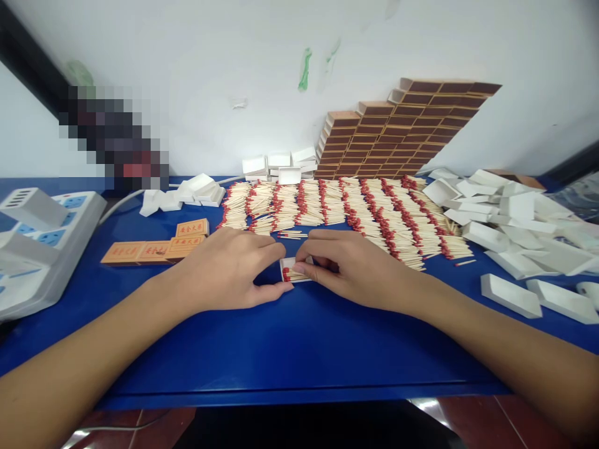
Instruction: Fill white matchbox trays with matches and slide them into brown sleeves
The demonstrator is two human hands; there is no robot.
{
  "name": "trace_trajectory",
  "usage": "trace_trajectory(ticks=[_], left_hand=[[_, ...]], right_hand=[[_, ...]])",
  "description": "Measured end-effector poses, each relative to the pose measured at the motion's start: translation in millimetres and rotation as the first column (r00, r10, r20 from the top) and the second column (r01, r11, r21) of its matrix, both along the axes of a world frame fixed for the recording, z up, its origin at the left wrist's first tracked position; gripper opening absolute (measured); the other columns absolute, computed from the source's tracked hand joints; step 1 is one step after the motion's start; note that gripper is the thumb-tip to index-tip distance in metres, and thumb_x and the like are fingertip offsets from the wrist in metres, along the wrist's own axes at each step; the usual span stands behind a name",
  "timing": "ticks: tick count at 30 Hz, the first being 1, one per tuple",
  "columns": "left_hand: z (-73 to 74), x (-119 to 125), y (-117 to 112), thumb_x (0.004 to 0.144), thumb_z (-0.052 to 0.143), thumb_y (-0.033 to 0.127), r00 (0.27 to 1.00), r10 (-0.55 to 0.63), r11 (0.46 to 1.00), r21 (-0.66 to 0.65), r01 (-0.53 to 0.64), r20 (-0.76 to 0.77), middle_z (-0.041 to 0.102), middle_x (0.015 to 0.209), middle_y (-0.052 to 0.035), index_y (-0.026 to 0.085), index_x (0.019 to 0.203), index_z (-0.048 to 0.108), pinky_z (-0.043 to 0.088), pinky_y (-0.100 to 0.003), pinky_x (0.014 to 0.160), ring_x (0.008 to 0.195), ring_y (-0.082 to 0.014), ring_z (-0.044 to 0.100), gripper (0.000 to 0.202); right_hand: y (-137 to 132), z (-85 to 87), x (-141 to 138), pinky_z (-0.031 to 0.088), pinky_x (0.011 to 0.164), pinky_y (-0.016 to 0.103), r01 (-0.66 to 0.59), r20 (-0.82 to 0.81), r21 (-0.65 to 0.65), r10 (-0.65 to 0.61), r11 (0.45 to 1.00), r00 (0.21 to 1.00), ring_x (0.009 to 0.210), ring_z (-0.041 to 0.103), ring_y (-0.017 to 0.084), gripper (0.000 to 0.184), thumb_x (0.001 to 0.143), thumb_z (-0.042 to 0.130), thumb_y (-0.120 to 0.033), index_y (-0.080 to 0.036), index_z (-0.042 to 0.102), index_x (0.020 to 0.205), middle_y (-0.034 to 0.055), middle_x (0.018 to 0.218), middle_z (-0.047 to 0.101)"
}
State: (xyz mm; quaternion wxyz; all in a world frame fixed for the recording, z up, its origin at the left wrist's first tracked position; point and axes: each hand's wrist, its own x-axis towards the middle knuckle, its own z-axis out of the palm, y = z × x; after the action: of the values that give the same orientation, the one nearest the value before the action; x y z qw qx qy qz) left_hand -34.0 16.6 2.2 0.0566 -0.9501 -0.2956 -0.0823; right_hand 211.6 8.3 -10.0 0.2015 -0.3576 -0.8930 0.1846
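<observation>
A small white matchbox tray (289, 262) lies on the blue table in front of me, with red-headed matches (287, 274) inside it. My left hand (229, 268) holds the tray's left end between thumb and fingers. Over the tray's right half, my right hand (360, 268) pinches matches at the tray, its thumb and index fingertip close together. Part of the tray is hidden under the right fingers. Just behind the hands, several rows of loose matches (332, 202) cover the table, and a few stray matches (292, 235) lie between the hands.
Orange matchbox sleeves (189, 243) lie left. White trays (524, 215) are heaped right, with smaller groups (202, 189) at back left and against the wall (281, 163). Dark-sided matchboxes (397, 134) are stacked at the wall. A power strip (77, 249) sits far left.
</observation>
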Motion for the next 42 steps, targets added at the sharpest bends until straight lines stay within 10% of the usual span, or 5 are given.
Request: trace_trajectory(ticks=[6,42], left_hand=[[1.9,0,0,0.097,0.063,0.048,1.0,0.02,0.999,-0.031,-0.02,-0.018,0.075,0.086,-0.0012,0.019,0.102,0.072,0.039,-0.033,0.061,0.075,-0.0215,0.071,0.032],[0.6,0,2,0.097,0.063,0.049,0.999,0.049,0.997,-0.056,-0.049,0.006,0.076,0.085,-0.0006,0.019,0.099,0.072,0.038,-0.033,0.062,0.077,-0.0215,0.072,0.032]], right_hand=[[20,-10.6,6,0.039,0.069,0.029,0.164,-0.037,0.127,-0.161,0.978,0.986,0.077,0.056,0.017,0.012,0.101,0.061,-0.026,-0.019,0.071,0.103,0.0027,0.087,0.063],[25,-9.8,9,0.041,0.07,0.032,0.188,0.172,0.127,-0.208,0.974,0.963,0.083,0.062,0.02,0.01,0.106,0.053,-0.026,-0.019,0.059,0.1,0.0069,0.099,0.067]])
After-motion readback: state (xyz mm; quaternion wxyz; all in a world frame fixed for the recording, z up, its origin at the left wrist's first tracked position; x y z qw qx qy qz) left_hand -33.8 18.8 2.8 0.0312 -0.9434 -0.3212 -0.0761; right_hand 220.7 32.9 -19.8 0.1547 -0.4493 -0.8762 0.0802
